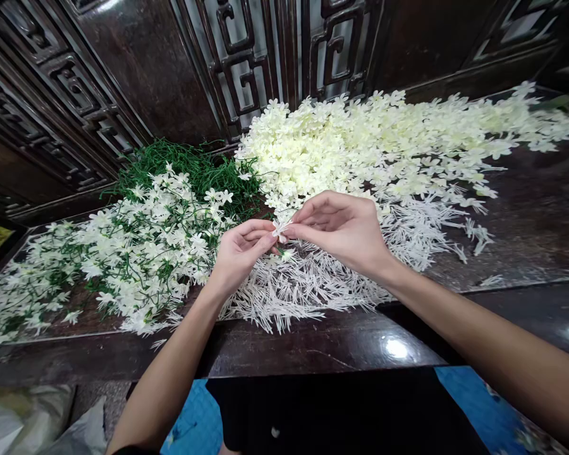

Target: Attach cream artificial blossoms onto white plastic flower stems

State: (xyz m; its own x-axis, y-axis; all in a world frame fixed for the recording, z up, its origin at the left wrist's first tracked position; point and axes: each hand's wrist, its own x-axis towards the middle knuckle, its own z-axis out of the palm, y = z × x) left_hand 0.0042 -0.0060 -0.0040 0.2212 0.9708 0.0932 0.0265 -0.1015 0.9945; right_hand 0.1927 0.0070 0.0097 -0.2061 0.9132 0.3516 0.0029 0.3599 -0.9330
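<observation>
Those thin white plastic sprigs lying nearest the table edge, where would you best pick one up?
Probably by its plain stalk end, pinched between thumb and forefinger from above. The white sprigs lie flat on the dark table, branched tips fanning outward. The left hand and right hand pinch a small flower piece similarly.

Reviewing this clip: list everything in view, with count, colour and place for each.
small flower piece: one, white, pinched between the fingertips of both hands
loose petals pile: too many to count, cream-white, table centre to right
plastic stamen sprigs: many, white, heaped under the hands
flowered stems: many, white on green, table left
bare stems: a bundle, green, behind the flowered stems
table: one, dark glossy wood
carved panels: dark wood, behind the table
bags: pale, lower left
left hand: pinching the flower piece
right hand: pinching it from the right
</observation>
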